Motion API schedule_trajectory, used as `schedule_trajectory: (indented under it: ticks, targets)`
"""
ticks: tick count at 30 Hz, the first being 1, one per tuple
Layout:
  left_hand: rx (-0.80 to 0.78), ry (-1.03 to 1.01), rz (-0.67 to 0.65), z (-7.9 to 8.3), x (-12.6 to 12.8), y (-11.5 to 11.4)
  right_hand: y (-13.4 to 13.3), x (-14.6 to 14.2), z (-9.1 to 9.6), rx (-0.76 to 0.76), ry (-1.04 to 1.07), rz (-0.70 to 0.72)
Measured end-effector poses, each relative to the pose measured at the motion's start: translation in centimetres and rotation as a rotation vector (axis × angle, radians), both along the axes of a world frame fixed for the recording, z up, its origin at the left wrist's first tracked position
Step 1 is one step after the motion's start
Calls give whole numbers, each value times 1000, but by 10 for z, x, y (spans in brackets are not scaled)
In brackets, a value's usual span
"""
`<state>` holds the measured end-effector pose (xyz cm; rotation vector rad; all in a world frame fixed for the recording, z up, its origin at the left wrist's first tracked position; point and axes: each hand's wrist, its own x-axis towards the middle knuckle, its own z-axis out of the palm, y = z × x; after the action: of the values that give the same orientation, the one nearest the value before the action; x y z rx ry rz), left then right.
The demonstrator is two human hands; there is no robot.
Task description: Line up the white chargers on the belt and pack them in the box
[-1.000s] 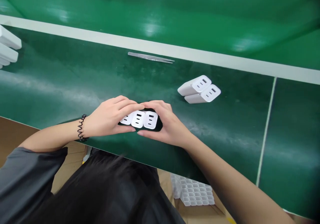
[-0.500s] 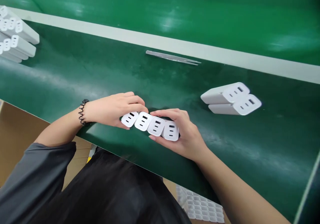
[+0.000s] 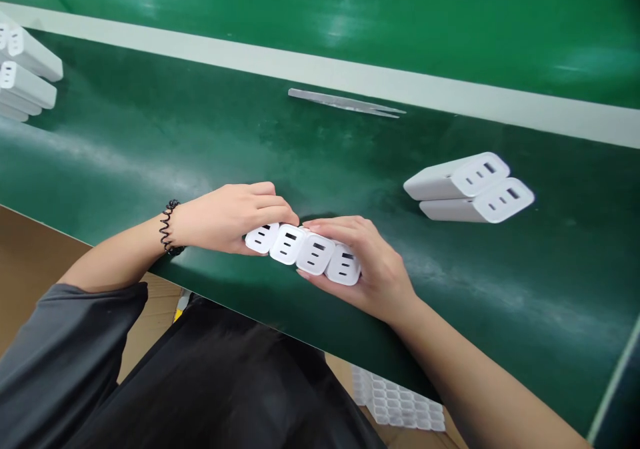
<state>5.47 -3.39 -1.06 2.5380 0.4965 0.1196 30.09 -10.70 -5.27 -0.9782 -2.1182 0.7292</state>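
Several white USB charger cases stand side by side in a slanting row between my hands, their ends with one wide and two narrow port slots facing me. My left hand (image 3: 235,217) is closed around the left end of the row, its fingers over the leftmost charger case (image 3: 261,239). My right hand (image 3: 369,265) grips the right end, thumb below and fingers above the rightmost charger case (image 3: 343,269). Between them sit the middle charger cases (image 3: 287,245), touching their neighbours. The far ends of the cases are hidden.
Two more charger cases (image 3: 493,189) lie stacked to the right on the green table (image 3: 215,129). Metal tweezers (image 3: 345,102) lie near the white back strip (image 3: 250,52). A pile of charger cases (image 3: 33,75) is at the far left. A clear compartment tray (image 3: 400,399) is below the table's edge.
The view has shifted slightly, so the table items appear a little higher. Both hands keep hold of the row of charger cases, which sits almost the same.
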Motion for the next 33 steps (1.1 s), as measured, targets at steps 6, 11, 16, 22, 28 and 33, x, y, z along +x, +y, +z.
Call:
schedule_trajectory:
  ticks: [6, 11, 16, 22, 28, 33]
  targets:
    - [104, -52, -15, -2, 1, -1, -2, -2, 0, 86, 2, -6]
    - [209, -118, 13, -6, 3, -3, -4, -1, 0, 160, -46, -63]
    - [327, -182, 18, -6, 6, -4, -7, 0, 1, 232, -73, -133]
    - [363, -135, 19, -5, 5, -7, -8, -2, 3, 233, -67, -148]
    - [382, -87, 21, -1, 4, -7, -8, -3, 3, 174, -82, -147]
    - [279, -1, 43, 1, 3, -8, -6, -4, 2, 128, -30, -143]
